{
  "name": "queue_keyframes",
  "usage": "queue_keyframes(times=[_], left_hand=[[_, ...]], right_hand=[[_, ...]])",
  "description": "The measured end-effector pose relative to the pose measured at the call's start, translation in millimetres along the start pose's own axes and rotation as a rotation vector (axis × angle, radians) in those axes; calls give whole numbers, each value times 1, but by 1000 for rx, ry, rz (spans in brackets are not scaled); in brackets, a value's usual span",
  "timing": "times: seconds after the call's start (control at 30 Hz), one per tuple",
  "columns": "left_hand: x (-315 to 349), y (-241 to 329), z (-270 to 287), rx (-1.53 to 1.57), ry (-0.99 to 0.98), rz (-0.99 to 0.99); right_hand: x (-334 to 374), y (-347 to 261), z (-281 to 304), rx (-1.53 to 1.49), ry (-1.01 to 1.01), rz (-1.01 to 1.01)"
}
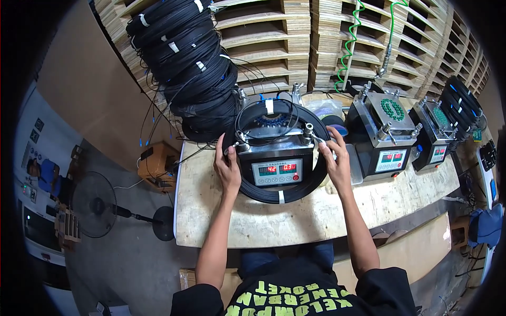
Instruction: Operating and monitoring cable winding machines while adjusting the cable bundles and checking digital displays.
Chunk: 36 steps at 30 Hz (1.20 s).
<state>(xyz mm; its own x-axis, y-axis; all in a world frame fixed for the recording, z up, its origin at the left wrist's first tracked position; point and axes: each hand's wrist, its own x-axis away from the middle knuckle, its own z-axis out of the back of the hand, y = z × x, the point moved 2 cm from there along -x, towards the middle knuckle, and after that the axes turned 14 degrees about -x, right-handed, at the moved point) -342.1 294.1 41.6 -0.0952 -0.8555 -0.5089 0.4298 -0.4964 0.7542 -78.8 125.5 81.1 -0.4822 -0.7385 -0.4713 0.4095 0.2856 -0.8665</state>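
A coil of black cable (256, 193), bound with white tape at its top and bottom, forms a wide ring around the front of a metal polishing machine (271, 148) with a lit red display. At the ring's left side, my left hand (227, 168) is closed on it, thumb beside the machine's left corner post. My right hand (337, 160) closes around the right side, fingers close to the small lever of the right knob (309, 129). Whether the fingers also touch the levers cannot be made out. Blue connectors (271, 122) show on the machine's top, partly behind the cable.
A tall stack of black cable coils (192, 68) stands at the left back. Two similar machines (387, 131) (436, 131) sit to the right on the wooden table (316, 221). Wooden pallets (258, 31) rise behind; a green coiled hose (345, 52) hangs there. A fan (97, 205) stands left.
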Motion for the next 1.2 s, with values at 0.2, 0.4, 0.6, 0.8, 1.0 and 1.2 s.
queue_keyframes(times=[0.2, 0.4, 0.6, 0.8, 1.0, 1.2], left_hand=[[-6, -8, -3, 57, -23, -40], [-3, -8, 1, 50, -44, 18], [-3, -6, -3, 109, -28, 4], [0, -11, -5, 119, -33, 26], [0, -10, -3, 84, -41, 25], [0, -1, -3, 114, -63, 46]], right_hand=[[32, 11, -22, 47, 241, 76], [85, 5, -63, 393, 223, -43], [83, 6, -78, 524, 234, -73], [82, 15, -82, 388, 266, -145], [79, 12, -84, 356, 300, -209], [80, 17, -82, 420, 348, -165]])
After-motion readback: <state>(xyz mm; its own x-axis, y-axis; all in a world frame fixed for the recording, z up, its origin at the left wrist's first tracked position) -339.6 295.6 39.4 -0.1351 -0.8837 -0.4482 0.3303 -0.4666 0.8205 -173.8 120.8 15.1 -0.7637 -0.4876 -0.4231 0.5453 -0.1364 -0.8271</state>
